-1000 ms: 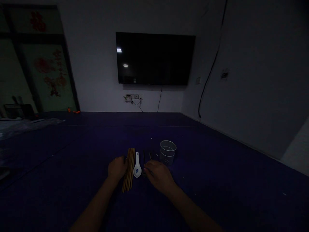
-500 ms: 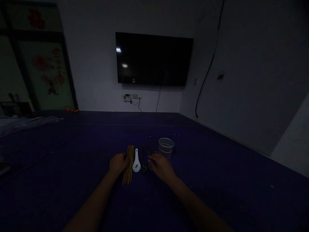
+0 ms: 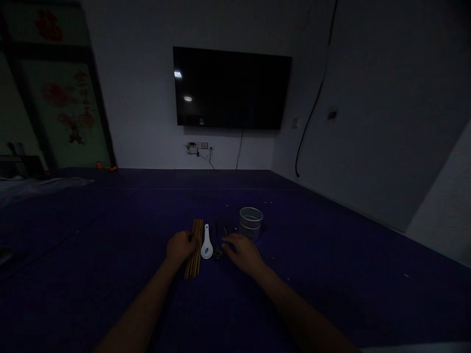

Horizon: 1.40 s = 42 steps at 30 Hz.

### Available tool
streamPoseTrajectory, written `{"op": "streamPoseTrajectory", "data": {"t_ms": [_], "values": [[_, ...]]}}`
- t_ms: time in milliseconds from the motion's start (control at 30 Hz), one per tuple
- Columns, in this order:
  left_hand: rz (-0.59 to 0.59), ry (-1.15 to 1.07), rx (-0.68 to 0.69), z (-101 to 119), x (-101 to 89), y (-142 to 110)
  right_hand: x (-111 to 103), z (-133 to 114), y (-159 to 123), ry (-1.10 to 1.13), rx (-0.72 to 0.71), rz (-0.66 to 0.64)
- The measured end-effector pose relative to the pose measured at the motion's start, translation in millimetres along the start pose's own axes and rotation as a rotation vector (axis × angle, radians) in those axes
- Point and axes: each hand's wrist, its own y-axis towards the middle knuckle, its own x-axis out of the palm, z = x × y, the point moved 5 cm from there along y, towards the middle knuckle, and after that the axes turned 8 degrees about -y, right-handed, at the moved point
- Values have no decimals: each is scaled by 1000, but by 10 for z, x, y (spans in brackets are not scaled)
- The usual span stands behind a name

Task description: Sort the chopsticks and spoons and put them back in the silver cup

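Observation:
On a dark blue surface lies a bundle of wooden chopsticks. My left hand rests against its left side with fingers curled; what it grips is unclear. Beside the chopsticks lie a white ceramic spoon with a blue mark and a dark metal spoon. My right hand lies palm down right of the dark spoon, its fingertips over another dark utensil. A perforated metal cup stands upright just beyond my right hand.
A black television hangs on the far wall above a socket strip. A cable runs down the right wall. Crumpled plastic sheet lies at the far left. The scene is very dim.
My right hand shifted slightly right, uncovering the dark spoon. The view drifted, so everything sits a little higher and more to the left. My left hand stayed at the chopsticks.

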Motion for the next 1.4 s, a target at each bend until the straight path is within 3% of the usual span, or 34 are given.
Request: {"op": "streamPoseTrajectory", "data": {"t_ms": [600, 1067, 1400], "values": [[29, -27, -38, -3, -49, -7, -46, -54, 7, -14, -77, -75], [-41, 222, 46, 160, -40, -93, -53, -56, 7, -10, -105, -62], [-24, 228, -40, 108, -51, -75, -37, -50, 9, -39, -101, -101]]}}
